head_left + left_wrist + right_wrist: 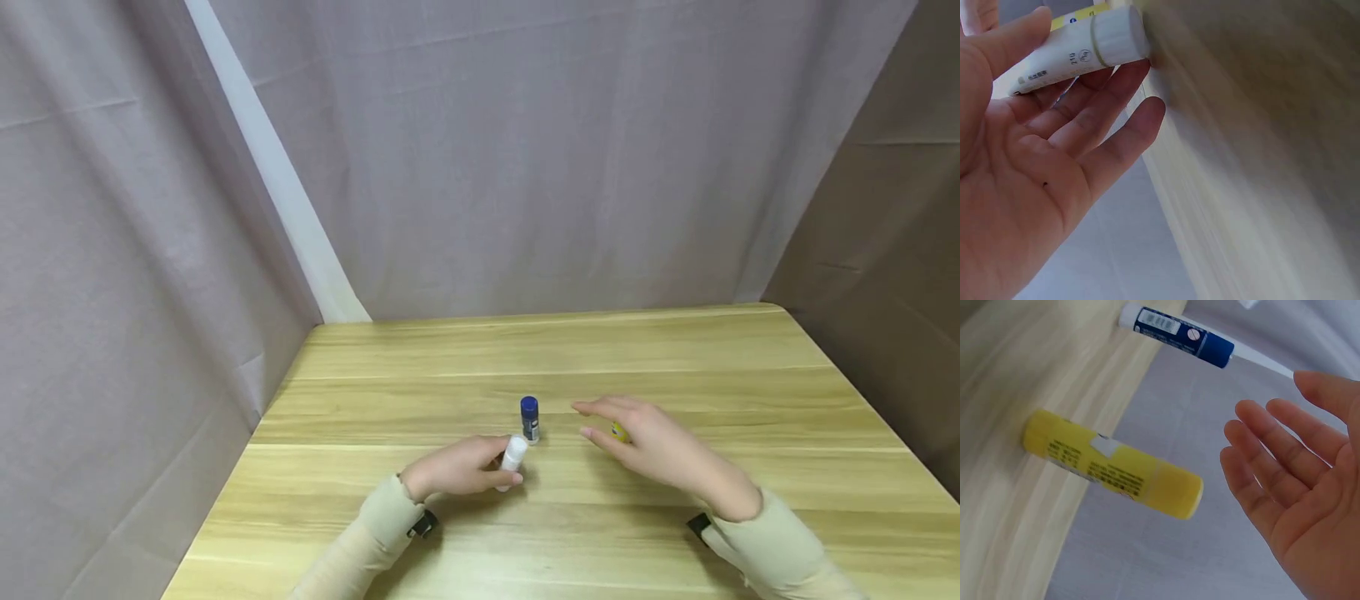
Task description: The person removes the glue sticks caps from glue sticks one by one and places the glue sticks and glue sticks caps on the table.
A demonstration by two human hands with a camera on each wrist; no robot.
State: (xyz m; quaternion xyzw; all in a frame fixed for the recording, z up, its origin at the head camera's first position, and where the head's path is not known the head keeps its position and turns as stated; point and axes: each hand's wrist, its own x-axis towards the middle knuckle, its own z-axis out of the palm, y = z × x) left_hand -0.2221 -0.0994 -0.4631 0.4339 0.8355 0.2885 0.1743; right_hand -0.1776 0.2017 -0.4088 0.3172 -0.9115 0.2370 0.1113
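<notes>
My left hand [465, 467] grips a white glue stick [513, 454] between thumb and fingers, close over the table. In the left wrist view the thumb lies across one side of this white tube [1085, 50], with fingers against the other. Just beyond it, a blue glue stick [530, 419] stands upright, cap on top. A yellow glue stick [1113, 465] also stands upright on the table; in the head view my right hand [652, 437] mostly covers it. In the right wrist view that hand's fingers are relaxed and apart from the yellow tube, holding nothing.
The wood-grain table [420, 367] reaches back to a grey-mauve curtain [525, 167]. A browner cloth [885, 250] hangs at the right. Both forearms, in pale sleeves, come in from the table's near side.
</notes>
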